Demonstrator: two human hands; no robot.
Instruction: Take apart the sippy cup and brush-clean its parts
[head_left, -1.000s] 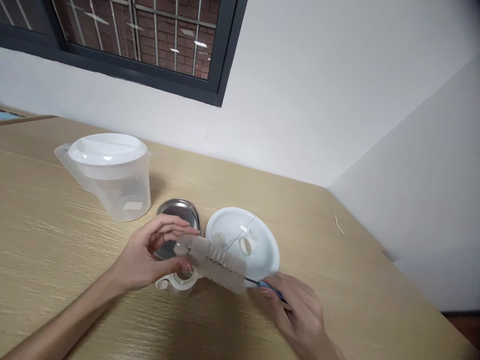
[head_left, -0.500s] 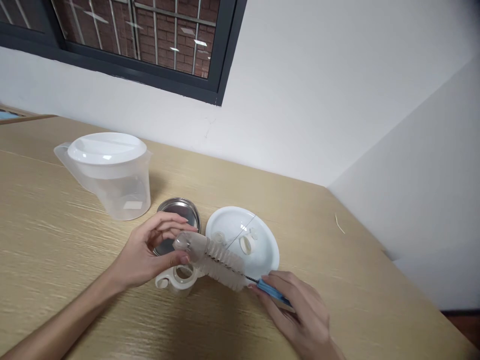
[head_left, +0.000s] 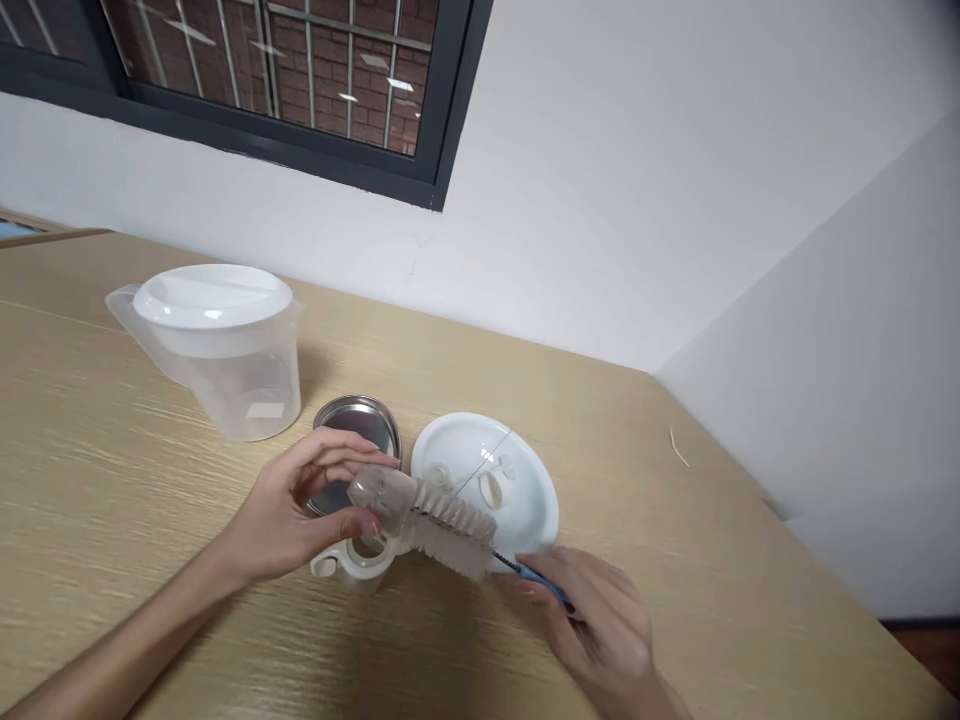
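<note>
Blue plastic, the handle (head_left: 547, 586) at lower centre-right is wrapped in my right hand (head_left: 600, 625); slight blur there suggests motion. My left hand (head_left: 281, 520) pinches a clear rounded piece (head_left: 381, 490) around the far end of the brush (head_left: 454, 532); most bristles lie outside, so I judge them only partly inserted. Just below sits a white-rimmed part with a loop (head_left: 364, 572). Behind are a metal tin (head_left: 360, 425) and a white plate (head_left: 444, 436) bearing small pale pieces. Farther, at left, stands a lidded jug (head_left: 244, 372).

One brush (head_left: 454, 535), one pitcher (head_left: 247, 385), one dish (head_left: 457, 440), one tin (head_left: 358, 425), apparently two cups (head_left: 384, 497)
</note>
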